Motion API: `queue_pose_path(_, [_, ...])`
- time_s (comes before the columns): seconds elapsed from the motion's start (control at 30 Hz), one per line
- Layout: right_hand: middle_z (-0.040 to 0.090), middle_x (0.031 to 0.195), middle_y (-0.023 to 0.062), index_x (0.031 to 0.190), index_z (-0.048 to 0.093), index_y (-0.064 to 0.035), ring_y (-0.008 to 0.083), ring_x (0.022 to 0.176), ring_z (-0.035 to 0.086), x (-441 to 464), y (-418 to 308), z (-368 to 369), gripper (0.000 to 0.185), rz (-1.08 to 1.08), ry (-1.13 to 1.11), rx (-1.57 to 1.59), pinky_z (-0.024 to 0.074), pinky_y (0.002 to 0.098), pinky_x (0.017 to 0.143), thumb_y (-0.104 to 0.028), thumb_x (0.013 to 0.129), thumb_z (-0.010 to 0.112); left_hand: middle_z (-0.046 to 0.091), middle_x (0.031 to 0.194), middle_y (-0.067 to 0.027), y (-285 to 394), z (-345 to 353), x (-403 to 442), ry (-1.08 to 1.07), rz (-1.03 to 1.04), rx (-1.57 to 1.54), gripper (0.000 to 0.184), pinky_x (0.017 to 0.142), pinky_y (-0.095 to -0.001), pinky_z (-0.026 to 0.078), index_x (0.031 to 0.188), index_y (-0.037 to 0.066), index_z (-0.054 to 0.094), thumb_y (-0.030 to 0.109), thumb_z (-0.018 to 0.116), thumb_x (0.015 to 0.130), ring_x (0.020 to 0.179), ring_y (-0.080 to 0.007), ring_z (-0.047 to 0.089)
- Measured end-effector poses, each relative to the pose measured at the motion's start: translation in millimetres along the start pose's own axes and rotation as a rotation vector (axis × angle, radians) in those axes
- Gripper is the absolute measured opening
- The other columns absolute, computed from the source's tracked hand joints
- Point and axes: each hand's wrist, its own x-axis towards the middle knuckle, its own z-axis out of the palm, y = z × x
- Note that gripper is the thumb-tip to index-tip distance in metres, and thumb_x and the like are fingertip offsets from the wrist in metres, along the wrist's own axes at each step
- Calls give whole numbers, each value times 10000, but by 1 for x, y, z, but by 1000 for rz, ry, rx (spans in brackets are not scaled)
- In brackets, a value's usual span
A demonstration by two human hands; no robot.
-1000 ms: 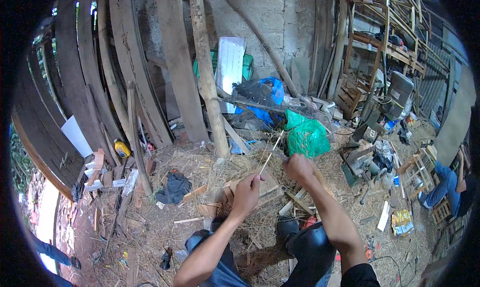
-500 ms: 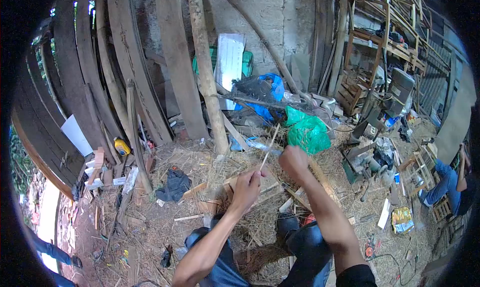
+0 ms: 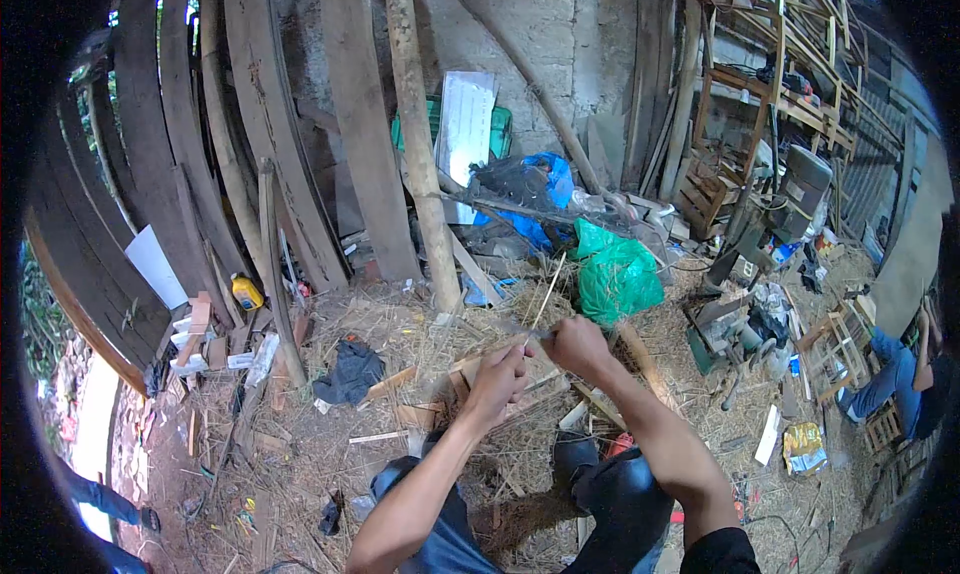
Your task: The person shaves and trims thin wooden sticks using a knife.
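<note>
My left hand [image 3: 497,382] is closed around a thin, pale wooden stick [image 3: 549,289], which slants up and away to the right. In my right hand [image 3: 580,347] is a knife [image 3: 514,327], its handle hidden by the closed fingers. The blurred blade points left and crosses the stick just above my left fingers. Both hands are close together in front of my knees. Beneath them a wooden block [image 3: 462,384] shows in part among shavings.
A green plastic bag [image 3: 620,282] lies ahead to the right. A dark cloth [image 3: 349,371] and a yellow bottle [image 3: 246,292] are to the left. Planks [image 3: 365,124] lean on the wall. At the far right sits another person [image 3: 893,374]; another person's leg [image 3: 105,499] shows lower left.
My right hand has moved down and slightly left, closer to my left hand. The knife blade has swung lower toward the left. My left hand keeps hold of the stick.
</note>
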Motion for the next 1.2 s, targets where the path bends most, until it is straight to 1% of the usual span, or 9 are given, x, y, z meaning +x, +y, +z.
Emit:
queue_pose_path(0.13, [641,734,215,706,665,-15,387,711,641,-5,-17,-4,277,-91,36,-43,524,452,680,-264,775,565,281,574,68,5,0,-5,12,62,145,225,374,-207,171,915,52,497,240,391,982,414,-26,240])
queue_pose_path(0.27, [639,734,217,727,661,-6,375,709,644,6,19,-13,234,89,156,-58,524,449,663,-217,759,567,284,570,65,1,1,-14,5,101,208,240,376,-208,177,905,56,501,251,386,984,415,-29,245])
queue_pose_path(0.33, [637,748,231,737,658,3,378,726,645,12,44,-14,218,372,266,44,524,450,670,-193,752,563,312,579,60,-5,2,-20,24,132,295,259,421,-210,248,905,37,559,239,411,974,470,-28,308])
queue_pose_path(0.57, [625,812,291,716,641,64,420,780,632,7,52,-8,302,403,243,117,517,471,718,-229,757,584,325,587,61,-2,2,-15,-11,-35,248,268,428,-214,249,926,41,548,251,392,979,460,-38,295])
queue_pose_path(0.7, [627,814,283,739,656,49,416,774,633,6,41,-9,319,328,203,101,517,471,713,-265,755,603,282,578,62,11,4,-14,-22,-125,36,241,406,-210,234,948,39,511,236,377,984,434,-40,273])
queue_pose_path(0.87, [638,788,245,734,674,-9,386,745,644,-8,-14,-7,295,-52,37,-84,527,446,690,-276,783,558,255,578,73,3,-4,-2,-25,-40,-12,223,384,-202,162,943,61,491,256,390,983,425,-21,226])
queue_pose_path(1.07, [644,732,216,706,674,-33,364,697,651,5,7,-12,203,-10,174,-120,532,431,617,-175,753,537,264,571,72,-3,-8,-6,1,128,273,250,378,-200,177,910,63,485,279,384,986,419,-21,252])
queue_pose_path(1.13, [636,719,217,710,668,-14,369,676,638,18,31,-10,203,332,204,25,512,457,645,-205,720,598,338,559,45,2,-3,-14,51,166,406,273,433,-223,268,848,45,535,230,382,980,469,-45,313])
queue_pose_path(1.2, [635,782,259,744,653,22,393,751,640,17,65,-25,246,318,189,-6,516,474,686,-206,742,562,355,561,41,-14,-6,-21,40,205,534,276,447,-229,282,852,39,543,233,390,976,480,-51,330])
